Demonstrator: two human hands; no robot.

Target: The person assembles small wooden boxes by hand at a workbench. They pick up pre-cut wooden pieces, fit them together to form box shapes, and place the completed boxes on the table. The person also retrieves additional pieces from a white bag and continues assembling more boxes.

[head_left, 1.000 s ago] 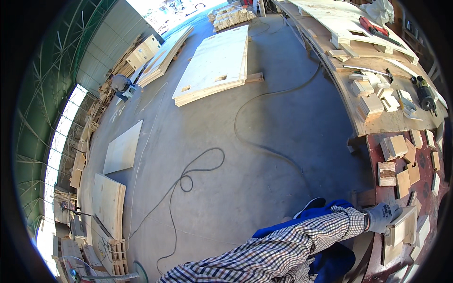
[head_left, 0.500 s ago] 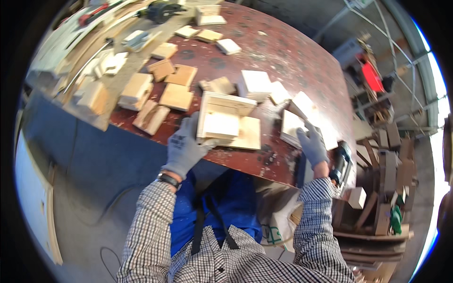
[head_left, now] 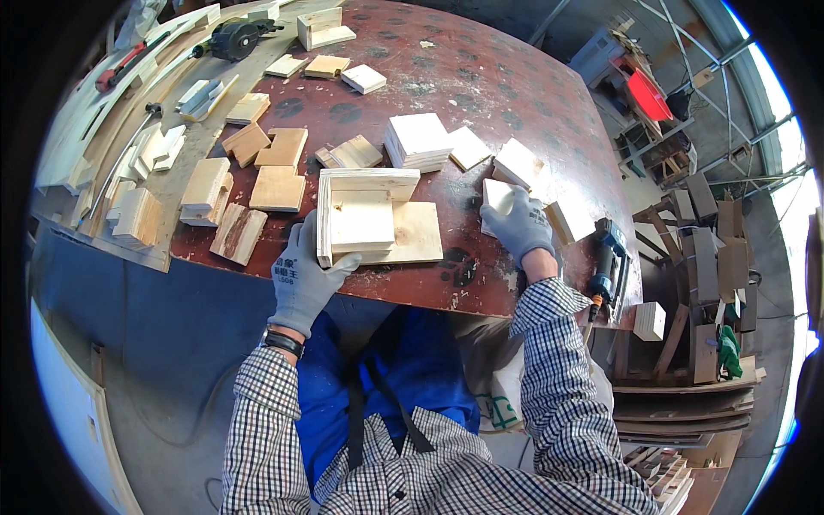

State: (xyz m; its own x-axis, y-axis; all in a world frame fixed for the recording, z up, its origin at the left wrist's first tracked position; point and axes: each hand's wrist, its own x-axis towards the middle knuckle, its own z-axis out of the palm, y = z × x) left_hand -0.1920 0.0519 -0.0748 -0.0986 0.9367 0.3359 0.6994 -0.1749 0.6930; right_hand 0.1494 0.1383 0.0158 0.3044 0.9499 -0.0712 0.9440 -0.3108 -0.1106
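Observation:
Both my hands wear grey gloves. With my left hand [head_left: 306,273] I grip the lower left corner of a wooden assembly [head_left: 369,176], thumb along its near edge. Two upright plywood strips meet at a corner in it, around a pale square block [head_left: 362,221]; a flat board [head_left: 418,232] sticks out to the right. To the right, my right hand [head_left: 520,223] has its fingers curled over a pale wooden piece [head_left: 491,192], partly hidden beneath them. Close to that hand lie another light block [head_left: 518,163] and a wooden piece [head_left: 570,221].
Several wood blocks [head_left: 278,188] lie on the dark red table [head_left: 515,86]. A black nail gun [head_left: 608,262] with a hose rests at the right edge. A circular saw [head_left: 238,39] sits far left. Scrap wood [head_left: 705,240] is piled right of the table.
The view has shifted, so the table things appear further left. My right hand has moved in over the pale piece and its fingers have curled. My left hand keeps hold of the assembly.

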